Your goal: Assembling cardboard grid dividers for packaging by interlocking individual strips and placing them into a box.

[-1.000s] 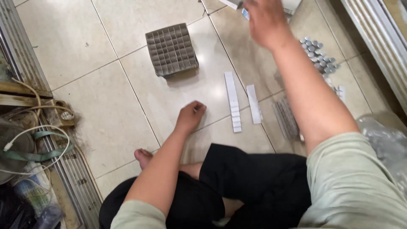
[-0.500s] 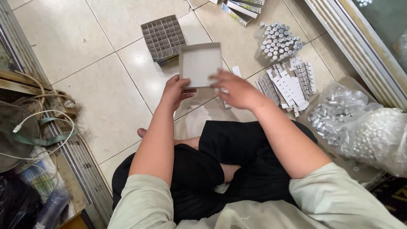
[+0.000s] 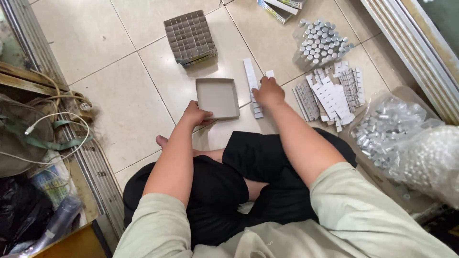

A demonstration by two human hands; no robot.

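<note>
I sit cross-legged on a tiled floor. A shallow grey cardboard tray [image 3: 217, 98] lies on the tiles in front of me, and my left hand [image 3: 195, 114] grips its near left corner. My right hand [image 3: 267, 91] rests on long white slotted card strips [image 3: 252, 81] lying just right of the tray, fingers curled on them. A grey cardboard grid divider [image 3: 190, 36] stands farther away, beyond the tray.
A cluster of small silver-capped vials [image 3: 321, 43] stands at the upper right, with piles of white card strips [image 3: 332, 95] below it. Clear bags of vials [image 3: 406, 138] lie at the right. Flat boxes [image 3: 279, 7] at top; cables and clutter [image 3: 43, 138] at the left.
The tray has gone from held up in both hands to lying on the floor. My right hand has left it and moved right onto the white strips.
</note>
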